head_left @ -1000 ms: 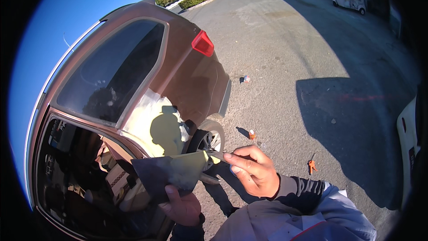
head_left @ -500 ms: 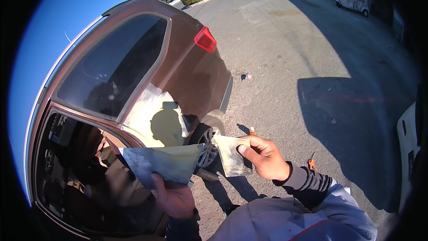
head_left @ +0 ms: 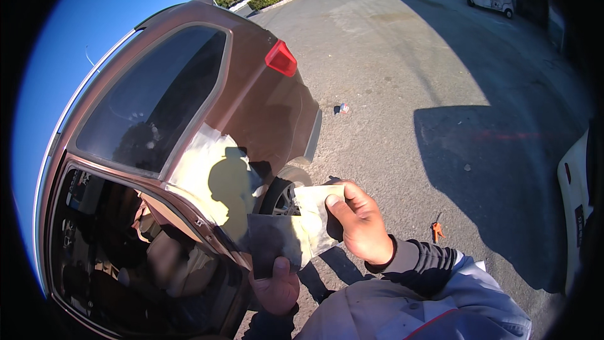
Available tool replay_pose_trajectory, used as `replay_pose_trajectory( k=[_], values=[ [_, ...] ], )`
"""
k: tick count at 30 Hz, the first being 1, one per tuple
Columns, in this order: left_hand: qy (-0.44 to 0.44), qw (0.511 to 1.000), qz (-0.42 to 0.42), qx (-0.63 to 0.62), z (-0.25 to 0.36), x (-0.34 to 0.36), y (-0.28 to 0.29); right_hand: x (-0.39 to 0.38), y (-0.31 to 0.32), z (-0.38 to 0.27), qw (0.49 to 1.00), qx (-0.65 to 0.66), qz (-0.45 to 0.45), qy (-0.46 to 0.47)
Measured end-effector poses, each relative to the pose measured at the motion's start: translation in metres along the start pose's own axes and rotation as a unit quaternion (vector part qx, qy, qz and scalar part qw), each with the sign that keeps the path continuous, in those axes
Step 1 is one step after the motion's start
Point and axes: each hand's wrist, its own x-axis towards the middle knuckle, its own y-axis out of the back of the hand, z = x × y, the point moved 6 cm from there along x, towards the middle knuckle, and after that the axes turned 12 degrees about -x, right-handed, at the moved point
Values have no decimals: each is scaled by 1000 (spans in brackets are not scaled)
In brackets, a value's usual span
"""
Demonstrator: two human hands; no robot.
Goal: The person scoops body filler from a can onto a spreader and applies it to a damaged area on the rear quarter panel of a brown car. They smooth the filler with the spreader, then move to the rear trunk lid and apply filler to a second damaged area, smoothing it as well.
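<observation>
My left hand is closed on a flat, smeared putty board, its thumb lying on top. My right hand pinches a smaller flat putty spreader coated with pale yellow paste. The spreader's left side overlaps the board's right end; whether they press together I cannot tell. Just beyond both hands stands a brown car with a pale yellow filler patch on its rear side panel, above the wheel. The shadow of a head falls across the patch.
The car's door opening is at my left, with seats inside. An orange tool-like object and a small piece of litter lie on the pavement. A white vehicle stands at the right edge.
My left hand has brought the board rightward and lower, up against the spreader in view. My right hand has shifted slightly left. The whole view has turned a little.
</observation>
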Motion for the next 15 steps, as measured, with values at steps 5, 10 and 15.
replay_pose_trajectory(
  k=[5, 10, 15],
  values=[
    [92, 951, -40, 292, 3, 5, 10, 7, 20, -23, 984, 167, 29, 60],
    [27, 996, 40, -77, 11, 23, 19, -3, 13, -28, 981, 183, -58, 43],
    [-2, 991, 84, -106, 26, 33, 28, -5, 2, -30, 937, -191, -251, 151]
  ],
)
